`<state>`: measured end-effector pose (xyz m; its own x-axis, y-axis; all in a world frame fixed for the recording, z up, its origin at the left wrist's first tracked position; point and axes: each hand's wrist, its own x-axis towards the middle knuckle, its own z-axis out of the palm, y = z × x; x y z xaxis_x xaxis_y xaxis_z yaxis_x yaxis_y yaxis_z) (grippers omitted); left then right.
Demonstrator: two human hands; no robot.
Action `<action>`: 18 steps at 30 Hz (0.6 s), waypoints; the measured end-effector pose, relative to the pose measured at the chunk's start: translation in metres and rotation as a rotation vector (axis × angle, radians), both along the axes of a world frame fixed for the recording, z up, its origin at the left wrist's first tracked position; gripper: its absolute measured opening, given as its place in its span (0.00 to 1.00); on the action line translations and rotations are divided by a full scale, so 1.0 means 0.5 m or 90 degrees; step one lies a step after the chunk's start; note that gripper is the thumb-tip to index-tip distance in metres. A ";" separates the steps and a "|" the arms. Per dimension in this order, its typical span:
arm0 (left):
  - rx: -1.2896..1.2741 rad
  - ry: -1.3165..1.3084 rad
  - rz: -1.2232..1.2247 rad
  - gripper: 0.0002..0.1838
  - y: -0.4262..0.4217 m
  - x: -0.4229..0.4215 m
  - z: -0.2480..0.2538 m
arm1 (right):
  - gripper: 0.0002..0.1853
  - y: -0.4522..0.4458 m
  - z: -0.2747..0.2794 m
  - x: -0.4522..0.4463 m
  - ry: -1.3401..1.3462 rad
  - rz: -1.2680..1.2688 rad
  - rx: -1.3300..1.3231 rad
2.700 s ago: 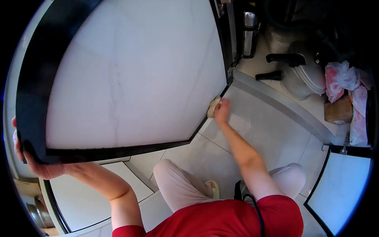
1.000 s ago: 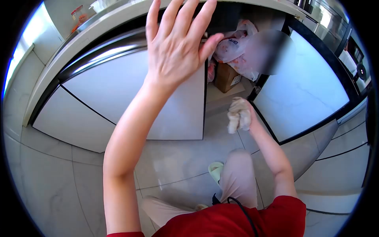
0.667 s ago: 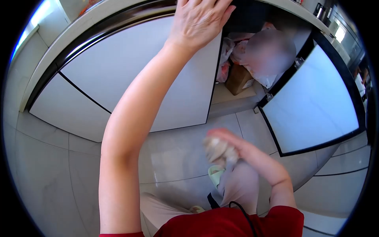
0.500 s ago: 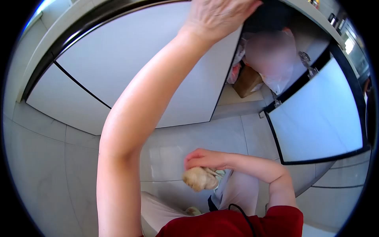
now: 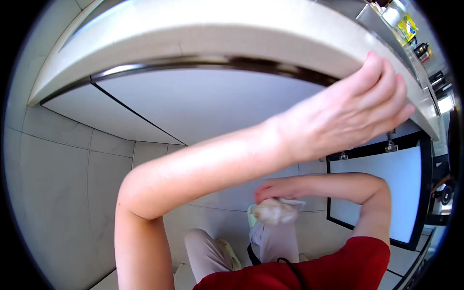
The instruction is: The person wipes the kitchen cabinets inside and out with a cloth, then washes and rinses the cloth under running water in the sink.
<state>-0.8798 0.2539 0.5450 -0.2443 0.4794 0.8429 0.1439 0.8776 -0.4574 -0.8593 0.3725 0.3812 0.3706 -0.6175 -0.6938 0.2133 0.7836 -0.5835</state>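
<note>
My left hand (image 5: pixel 350 108) reaches across to the right, over the right end of the white cabinet door (image 5: pixel 203 101) and close to the counter edge. Its fingers are loosely bent and a little apart, and I see nothing in them. Lower down, my right hand (image 5: pixel 273 188) is closed on a pale lumpy bundle (image 5: pixel 275 212) that hangs above my knee. The bundle is beige and whitish and blurred, so its kind is unclear. My left forearm covers part of the white door.
A pale countertop (image 5: pixel 169 31) curves over the cabinets. On the right, another cabinet door (image 5: pixel 377 183) with a black frame stands swung out on its hinges. A yellow packet (image 5: pixel 408 26) and bottles stand at the counter's far right. Grey tiles (image 5: pixel 58 179) cover the floor.
The white door has swung in and the cabinet's contents are out of sight. My left hand has moved right and down, away from the door's top. My right hand carries the bundle slightly right.
</note>
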 end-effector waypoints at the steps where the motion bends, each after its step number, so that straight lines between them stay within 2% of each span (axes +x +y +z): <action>1: 0.010 -0.029 -0.014 0.26 0.004 0.007 0.005 | 0.09 0.025 0.037 -0.025 0.005 -0.003 0.012; 4: 0.070 -0.143 -0.056 0.29 0.010 0.021 0.026 | 0.09 0.095 0.185 -0.076 0.018 -0.034 0.037; 6: 0.140 -0.194 -0.036 0.27 0.025 0.032 0.039 | 0.09 0.132 0.277 -0.093 0.025 -0.053 0.048; 9: 0.141 -0.254 -0.007 0.27 0.042 0.047 0.066 | 0.11 0.179 0.399 -0.092 -0.026 -0.262 -0.076; 10: 0.194 -0.283 -0.021 0.27 0.038 0.050 0.076 | 0.11 0.172 0.437 -0.091 -0.023 -0.273 -0.079; 12: 0.271 -0.349 -0.038 0.30 0.046 0.058 0.096 | 0.14 0.173 0.511 -0.101 -0.011 -0.528 -0.246; 14: 0.313 -0.444 -0.066 0.25 0.049 0.069 0.127 | 0.17 0.156 0.593 -0.104 -0.133 -0.832 -0.237; 17: 0.342 -0.508 -0.077 0.23 0.046 0.078 0.180 | 0.19 0.145 0.579 -0.166 -0.177 -0.905 -0.339; 18: 0.456 -0.584 -0.091 0.23 0.043 0.075 0.194 | 0.20 0.142 0.580 -0.176 -0.200 -0.917 -0.366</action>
